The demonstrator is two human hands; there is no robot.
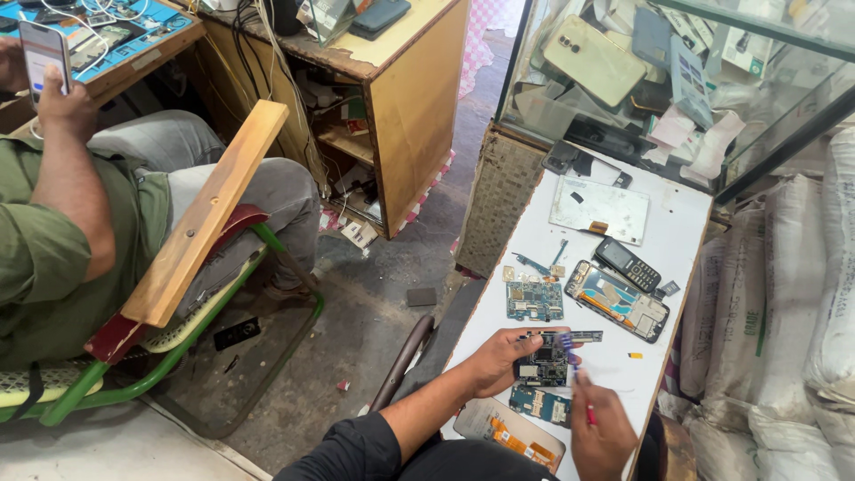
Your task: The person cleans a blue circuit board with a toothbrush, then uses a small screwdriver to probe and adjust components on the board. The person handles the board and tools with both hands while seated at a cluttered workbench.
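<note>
Circuit board (541, 363), flat, dark, in left hand (499, 360); thin red-handled tool (584, 399) in right hand (604, 438)

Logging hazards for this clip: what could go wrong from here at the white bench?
The left hand holds a circuit board in the air while the right hand brings a red-handled tool to it; a slip could gouge it. Small loose parts near the table edge could fall.

My left hand (499, 361) holds a small circuit board (543, 363) over the white table (686, 223). My right hand (601, 436) points a red tool (588, 405) at it.
</note>
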